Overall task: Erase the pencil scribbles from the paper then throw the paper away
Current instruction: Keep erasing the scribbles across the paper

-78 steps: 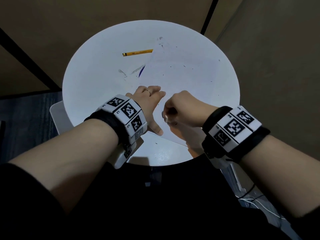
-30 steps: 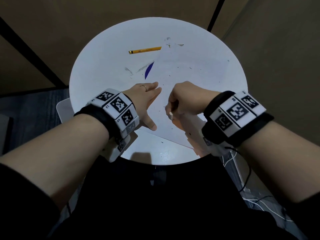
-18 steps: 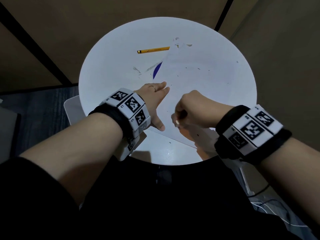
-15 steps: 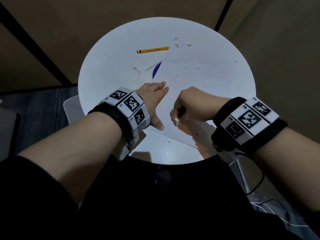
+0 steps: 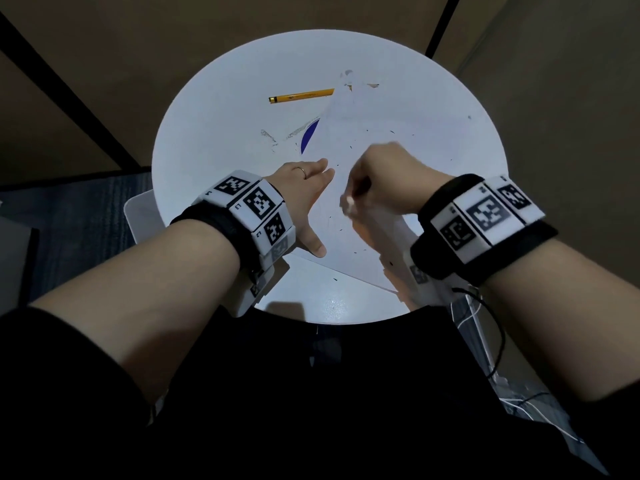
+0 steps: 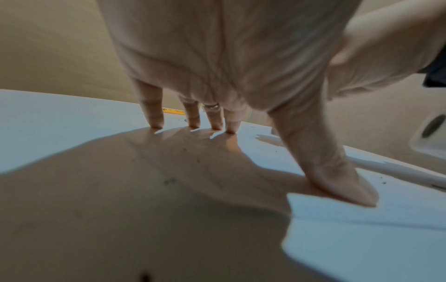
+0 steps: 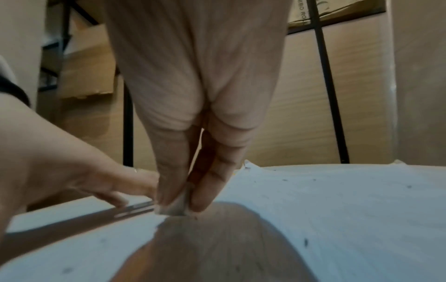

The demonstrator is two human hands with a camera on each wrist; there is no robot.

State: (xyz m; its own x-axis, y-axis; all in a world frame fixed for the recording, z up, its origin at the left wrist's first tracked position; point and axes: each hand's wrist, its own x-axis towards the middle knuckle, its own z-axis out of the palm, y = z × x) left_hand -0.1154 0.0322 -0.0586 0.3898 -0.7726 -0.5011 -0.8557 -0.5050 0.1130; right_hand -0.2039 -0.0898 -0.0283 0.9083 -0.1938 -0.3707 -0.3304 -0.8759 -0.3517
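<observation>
White thin paper sheet [image 5: 374, 188] light, floppy; left hand [image 5: 304, 199] flat, pressing 9 o'clock edge; right hand [image 7: 183, 183] pinching small white eraser [image 7: 175, 208].

Dim room; right hand [image 5: 388, 181] seemingly motion-blurred.

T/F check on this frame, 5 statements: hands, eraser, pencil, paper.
1. The right hand pinches an eraser against the paper. True.
2. The left hand grips the pencil. False: it lies flat with fingers spread on the table at the paper's edge; the pencil lies untouched at the far side.
3. The paper is crumpled into a ball. False: it lies flat on the table.
4. Dark crumbs are scattered over the paper. True.
5. The pencil is blue. False: it is yellow.
</observation>
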